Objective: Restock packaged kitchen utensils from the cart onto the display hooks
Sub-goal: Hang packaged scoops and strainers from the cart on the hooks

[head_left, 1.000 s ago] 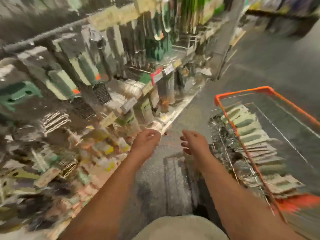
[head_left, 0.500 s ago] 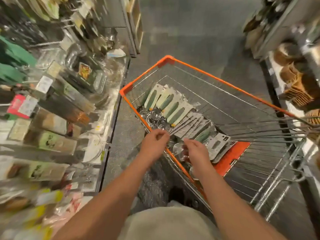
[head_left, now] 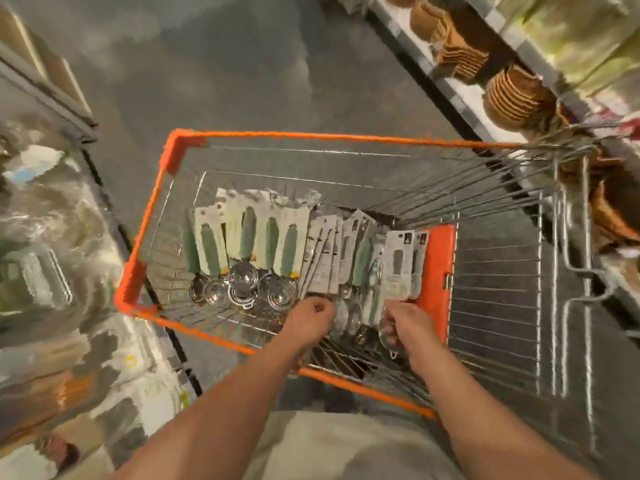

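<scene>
Shop aisle, grey floor [head_left: 242, 71]; blurred shelving to either side, stacked brown woven baskets [head_left: 512, 98] on the right-hand shelf; display hooks not in view at this moment.

Item: wire cart with orange rim [head_left: 311, 136], standing directly below the camera; a second ago the view faced the hung display on the left, so the person has turned from the hooks back to the stock; judged the start of a fresh pick-up cycle.

Contents, on the cart floor: a fanned row of green-handled utensils on pale cards [head_left: 249, 237] at the left, their metal heads [head_left: 242, 282] towards the person; a middle bundle of grey-carded packs [head_left: 323, 251]; further grey cards [head_left: 403, 258] just beside the orange plastic panel [head_left: 438, 271] at the right.

Left hand [head_left: 310, 323]: inside the cart, fingers curled at the near end of the grey-carded packs; whether they already pinch a card cannot be told from this blurred view.

Right hand [head_left: 405, 327]: fingers curled round the near ends of the packs beside the orange panel, appearing to grip them; half a second ago it was only reaching in above them.

Status: nothing lifted clear yet; plenty of stock remains in the cart; next step, as a judgement, is to raise a bundle by its cards and carry it to the hooks, minding packs that could slide loose from a fanned grip.
</scene>
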Demonstrator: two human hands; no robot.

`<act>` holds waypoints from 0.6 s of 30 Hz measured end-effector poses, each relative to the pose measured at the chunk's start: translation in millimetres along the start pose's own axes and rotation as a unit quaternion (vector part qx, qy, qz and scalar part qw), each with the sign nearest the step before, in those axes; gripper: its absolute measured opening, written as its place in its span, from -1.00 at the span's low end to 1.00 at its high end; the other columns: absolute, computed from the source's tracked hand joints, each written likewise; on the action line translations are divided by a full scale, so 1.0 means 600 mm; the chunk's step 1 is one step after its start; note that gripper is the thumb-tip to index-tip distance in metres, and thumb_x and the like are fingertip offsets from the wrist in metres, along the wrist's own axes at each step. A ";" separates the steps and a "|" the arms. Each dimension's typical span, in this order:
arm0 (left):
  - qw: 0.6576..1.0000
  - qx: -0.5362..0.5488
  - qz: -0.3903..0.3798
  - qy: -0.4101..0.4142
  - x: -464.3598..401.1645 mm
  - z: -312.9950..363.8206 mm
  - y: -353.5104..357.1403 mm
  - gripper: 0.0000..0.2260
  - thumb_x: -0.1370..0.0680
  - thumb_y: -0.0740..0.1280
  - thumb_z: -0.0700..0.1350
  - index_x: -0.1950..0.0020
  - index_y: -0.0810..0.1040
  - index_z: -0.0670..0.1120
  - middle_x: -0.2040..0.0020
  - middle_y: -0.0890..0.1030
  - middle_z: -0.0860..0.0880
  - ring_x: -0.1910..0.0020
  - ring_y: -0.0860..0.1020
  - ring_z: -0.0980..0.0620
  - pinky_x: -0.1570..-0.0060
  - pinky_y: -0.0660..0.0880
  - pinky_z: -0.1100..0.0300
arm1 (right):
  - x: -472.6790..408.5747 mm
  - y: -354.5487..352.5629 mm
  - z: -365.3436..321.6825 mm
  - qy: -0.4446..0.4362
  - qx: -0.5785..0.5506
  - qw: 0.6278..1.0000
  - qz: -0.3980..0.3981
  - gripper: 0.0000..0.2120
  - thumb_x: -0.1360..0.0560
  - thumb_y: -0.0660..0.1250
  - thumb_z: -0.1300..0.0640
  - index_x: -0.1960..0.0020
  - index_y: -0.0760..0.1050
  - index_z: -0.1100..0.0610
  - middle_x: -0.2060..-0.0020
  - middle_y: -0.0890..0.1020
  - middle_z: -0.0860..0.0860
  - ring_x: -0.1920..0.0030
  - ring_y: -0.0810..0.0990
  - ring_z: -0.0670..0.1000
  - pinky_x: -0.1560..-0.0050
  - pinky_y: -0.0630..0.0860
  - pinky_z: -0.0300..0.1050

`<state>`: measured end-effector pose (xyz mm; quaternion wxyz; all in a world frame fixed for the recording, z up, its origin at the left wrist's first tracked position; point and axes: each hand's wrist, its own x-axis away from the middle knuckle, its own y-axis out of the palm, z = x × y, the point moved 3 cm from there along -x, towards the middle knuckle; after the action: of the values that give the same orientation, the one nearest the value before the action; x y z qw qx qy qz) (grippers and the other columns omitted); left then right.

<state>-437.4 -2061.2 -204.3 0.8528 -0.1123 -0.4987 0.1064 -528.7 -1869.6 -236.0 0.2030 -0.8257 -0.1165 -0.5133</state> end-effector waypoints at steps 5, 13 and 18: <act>0.997 0.013 -0.067 -0.047 -0.060 -0.034 -0.018 -0.86 -0.68 0.27 -0.06 -0.05 0.61 -0.05 0.14 0.62 -0.04 0.22 0.55 0.02 0.15 0.51 0.14 | -0.011 0.043 0.020 0.034 -0.025 0.999 0.033 -0.85 -0.64 0.34 0.05 -0.13 0.57 0.11 0.15 0.55 0.02 0.22 0.54 0.00 0.34 0.52 -0.16; 0.991 0.016 -0.095 -0.088 -0.129 -0.037 -0.014 -0.81 -0.71 0.24 0.02 -0.21 0.59 0.01 -0.12 0.61 0.02 -0.13 0.57 -0.01 -0.21 0.44 0.13 | -0.066 0.083 0.011 0.021 0.070 0.997 0.009 -0.65 -0.70 0.19 -0.09 -0.34 0.53 0.09 -0.01 0.62 0.03 -0.06 0.58 0.10 -0.23 0.50 0.07; 0.987 0.029 -0.101 -0.122 -0.163 -0.020 0.035 -0.78 -0.72 0.20 0.07 -0.15 0.53 -0.03 -0.10 0.59 0.01 0.02 0.53 0.11 0.02 0.49 0.25 | -0.102 0.087 0.005 0.054 0.078 0.995 -0.040 -0.40 -0.70 0.02 -0.28 -0.61 0.26 0.02 -0.57 0.34 0.07 -0.56 0.30 0.17 -0.58 0.19 0.23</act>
<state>-475.0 -2071.0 -297.1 0.7950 -0.0223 -0.6044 0.0468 -532.9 -1914.1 -303.4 0.2523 -0.7730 -0.1776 -0.5544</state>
